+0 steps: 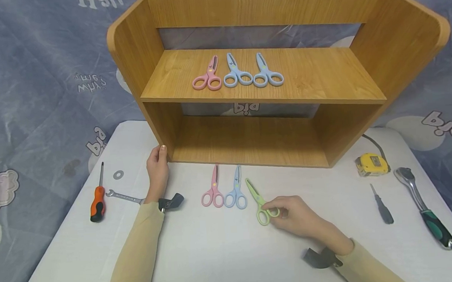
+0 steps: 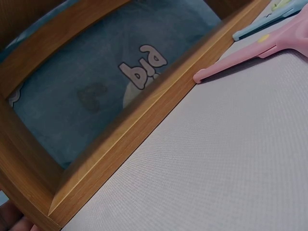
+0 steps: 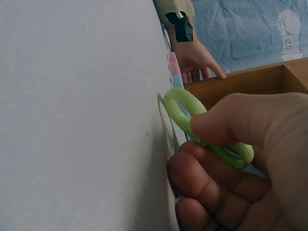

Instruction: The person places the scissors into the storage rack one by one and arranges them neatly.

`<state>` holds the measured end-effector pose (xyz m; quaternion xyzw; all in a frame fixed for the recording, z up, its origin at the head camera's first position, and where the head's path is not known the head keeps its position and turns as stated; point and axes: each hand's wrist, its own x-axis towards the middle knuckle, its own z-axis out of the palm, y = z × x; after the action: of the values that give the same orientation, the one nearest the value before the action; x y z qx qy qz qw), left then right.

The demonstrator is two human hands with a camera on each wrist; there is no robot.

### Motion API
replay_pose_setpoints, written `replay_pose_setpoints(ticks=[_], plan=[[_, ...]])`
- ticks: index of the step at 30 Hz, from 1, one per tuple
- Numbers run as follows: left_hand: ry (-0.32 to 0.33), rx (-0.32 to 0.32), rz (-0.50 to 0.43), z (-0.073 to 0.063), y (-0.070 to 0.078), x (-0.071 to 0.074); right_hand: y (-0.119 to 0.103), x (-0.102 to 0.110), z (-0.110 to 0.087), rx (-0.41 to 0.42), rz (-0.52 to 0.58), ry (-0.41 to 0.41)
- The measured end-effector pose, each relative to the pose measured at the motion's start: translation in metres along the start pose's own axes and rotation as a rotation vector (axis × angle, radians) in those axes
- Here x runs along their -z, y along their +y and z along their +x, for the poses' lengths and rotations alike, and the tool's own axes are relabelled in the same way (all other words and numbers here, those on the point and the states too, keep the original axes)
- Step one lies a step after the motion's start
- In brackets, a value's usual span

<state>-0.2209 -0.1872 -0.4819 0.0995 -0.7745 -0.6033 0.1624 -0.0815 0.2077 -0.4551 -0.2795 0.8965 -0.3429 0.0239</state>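
Note:
My right hand point(image 1: 297, 216) pinches one handle loop of the light green scissors point(image 1: 256, 194) between thumb and fingers. Their blades point up and to the left, toward the wooden shelf point(image 1: 250, 163). In the right wrist view the green loops point(image 3: 185, 108) appear close over the white table. To their left on the table lie blue scissors point(image 1: 236, 187) and pink scissors point(image 1: 214, 186), tips toward the shelf. My left hand point(image 1: 158, 168) rests at the shelf's lower left corner, thumb against the front edge. Only its fingertips show in the left wrist view.
On the upper board lie pink scissors point(image 1: 209, 76) and two blue pairs point(image 1: 238, 74). At left are an orange screwdriver point(image 1: 98, 198), a washer point(image 1: 118, 174) and a wrench point(image 1: 125, 196). At right are a tape measure point(image 1: 372, 164), a small screwdriver point(image 1: 383, 207) and a ratchet point(image 1: 425, 207).

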Motion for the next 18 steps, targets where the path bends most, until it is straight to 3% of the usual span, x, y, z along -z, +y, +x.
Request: replay_pose_setpoints(ticks=[18], plan=[[0.008, 0.011, 0.001, 0.0004, 0.0016, -0.0008, -0.0014, 0.0002, 0.0007, -0.008, 0.001, 0.003]])
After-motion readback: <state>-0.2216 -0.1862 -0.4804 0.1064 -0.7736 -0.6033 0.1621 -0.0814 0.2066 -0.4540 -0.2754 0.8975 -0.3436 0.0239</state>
